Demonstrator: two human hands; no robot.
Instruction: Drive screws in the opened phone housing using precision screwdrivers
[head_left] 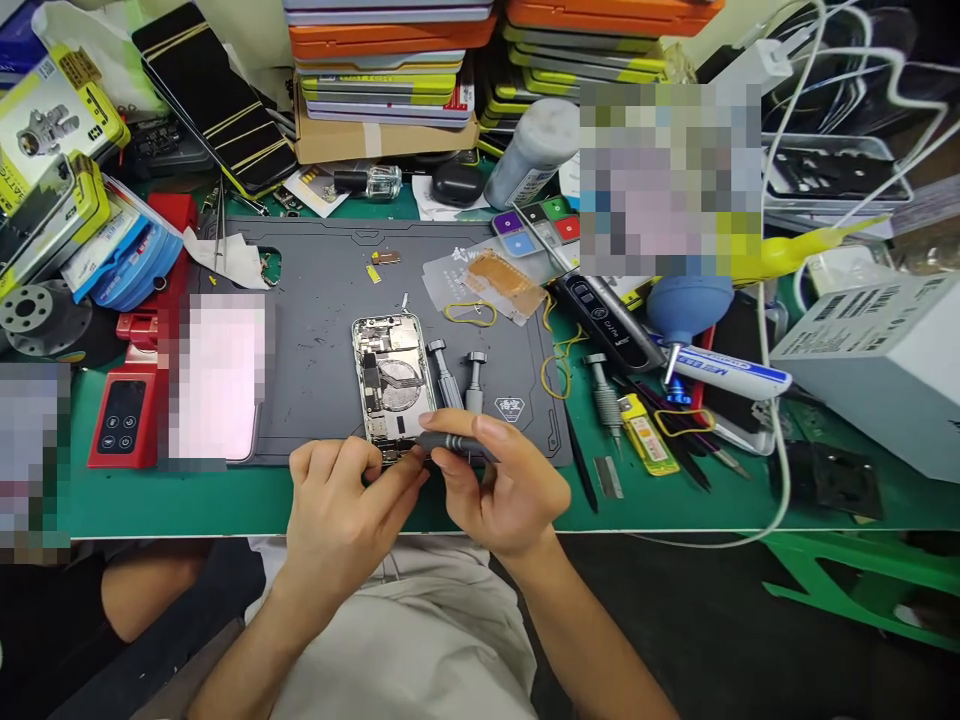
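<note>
An opened phone [401,385] lies on the dark grey work mat [315,300], its inner parts and a round coil showing. My left hand [349,500] is at its lower edge, fingers curled and fingertips against the phone's bottom end. In my right hand [506,490], thumb and fingers pinch a slim dark tool with pale grip ridges [454,443]. The tool points left, its tip at the lower part of the phone; the exact contact is hidden. Just right of the phone lie two grey screwdrivers [448,375] [474,380], partly behind my right hand.
A red device [124,415] stands left beside a bright-screened phone [262,380]. Stacked boxes [390,45] line the back. On the right are another screwdriver [604,395], rubber bands [559,370], a blue air blower [690,300] and a white cable [780,460]. A person's knee shows lower left.
</note>
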